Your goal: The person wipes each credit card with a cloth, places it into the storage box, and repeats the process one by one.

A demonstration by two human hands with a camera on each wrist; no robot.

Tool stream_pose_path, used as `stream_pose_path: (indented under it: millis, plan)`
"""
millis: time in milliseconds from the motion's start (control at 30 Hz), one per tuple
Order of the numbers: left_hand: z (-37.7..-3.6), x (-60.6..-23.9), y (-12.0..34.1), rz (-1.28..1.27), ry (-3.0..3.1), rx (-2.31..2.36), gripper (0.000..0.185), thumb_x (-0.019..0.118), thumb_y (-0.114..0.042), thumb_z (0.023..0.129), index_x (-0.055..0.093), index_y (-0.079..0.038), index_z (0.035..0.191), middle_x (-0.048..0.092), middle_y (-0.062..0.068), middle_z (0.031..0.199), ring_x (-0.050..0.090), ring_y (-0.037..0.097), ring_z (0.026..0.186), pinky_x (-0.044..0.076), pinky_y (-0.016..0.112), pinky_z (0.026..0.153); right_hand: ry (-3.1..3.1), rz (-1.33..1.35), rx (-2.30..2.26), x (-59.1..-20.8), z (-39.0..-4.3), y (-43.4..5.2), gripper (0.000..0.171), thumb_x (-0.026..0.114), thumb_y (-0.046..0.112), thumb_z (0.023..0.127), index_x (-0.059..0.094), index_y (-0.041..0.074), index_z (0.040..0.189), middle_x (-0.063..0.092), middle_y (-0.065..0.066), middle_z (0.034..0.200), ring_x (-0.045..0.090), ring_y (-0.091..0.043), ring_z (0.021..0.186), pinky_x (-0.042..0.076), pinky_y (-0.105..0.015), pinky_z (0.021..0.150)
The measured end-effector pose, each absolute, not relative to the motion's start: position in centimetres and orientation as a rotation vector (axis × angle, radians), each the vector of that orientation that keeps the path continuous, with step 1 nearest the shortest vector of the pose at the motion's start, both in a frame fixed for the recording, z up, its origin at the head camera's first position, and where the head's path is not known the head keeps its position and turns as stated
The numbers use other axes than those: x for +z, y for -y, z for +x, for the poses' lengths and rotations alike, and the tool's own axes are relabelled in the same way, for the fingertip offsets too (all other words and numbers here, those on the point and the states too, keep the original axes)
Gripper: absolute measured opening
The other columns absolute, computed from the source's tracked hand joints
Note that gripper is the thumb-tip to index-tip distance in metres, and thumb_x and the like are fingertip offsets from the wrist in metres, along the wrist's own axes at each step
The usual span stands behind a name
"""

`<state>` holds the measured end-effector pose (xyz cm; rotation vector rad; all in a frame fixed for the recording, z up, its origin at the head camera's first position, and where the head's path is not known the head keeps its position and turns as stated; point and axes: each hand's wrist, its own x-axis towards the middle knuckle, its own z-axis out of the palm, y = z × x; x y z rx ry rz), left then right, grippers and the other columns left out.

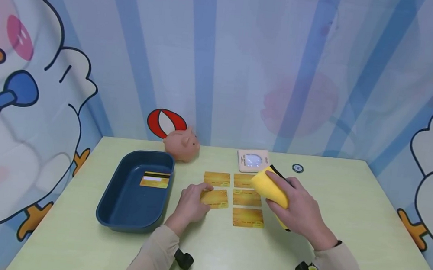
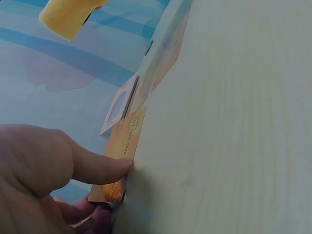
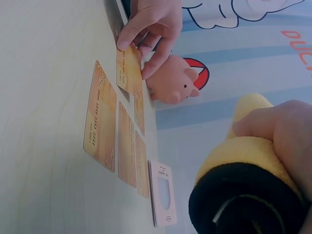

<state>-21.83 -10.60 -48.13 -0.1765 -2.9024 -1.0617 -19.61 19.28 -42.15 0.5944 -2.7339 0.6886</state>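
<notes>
In the head view, the left hand [image 1: 191,203] pinches the left edge of a flat orange card [image 1: 216,198] at centre frame, partly covering it; the card's long axis runs left to right on the pale worktop [image 1: 349,217], while the right hand [image 1: 303,213] wraps a soft yellow sponge [image 1: 270,187] just right of the card grid. In the left wrist view, lower left, thumb and fingers [image 2: 105,168] clamp the card, seen almost edge-on, its face hard to read. In the right wrist view, lower right, the fingers [image 3: 287,131] curl round the sponge's fuzzy yellow top and black base, cut off by the frame
</notes>
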Motion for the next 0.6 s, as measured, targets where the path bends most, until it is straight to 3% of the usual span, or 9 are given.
stream_pose_path:
  millis: [400,600]
  plan:
    - [-21.5,-47.3,11.1,-0.145,2.879,-1.233,0.052,0.074,0.007,0.077,0.067,-0.005,0.127,0.06,0.017,0.126,0.054,0.032,0.117,0.045,0.047,0.105,2.719,0.602,0.698,-42.1,-19.5,-19.3,0.069,0.072,0.033,0.091,0.042,0.035,0.152,0.056,-0.012,0.115,0.048,-0.017,0.074,0.039,-0.029,0.054]
    - [-21.4,-46.5,11.2,-0.11,2.78,-1.54,0.052,0.068,0.008,0.082,0.064,-0.004,0.132,0.062,0.016,0.124,0.063,0.022,0.088,0.053,0.032,0.073,2.707,0.605,0.697,-42.0,-19.5,-19.3,0.069,0.073,0.033,0.09,0.042,0.035,0.152,0.056,-0.011,0.113,0.048,-0.017,0.075,0.04,-0.029,0.055]
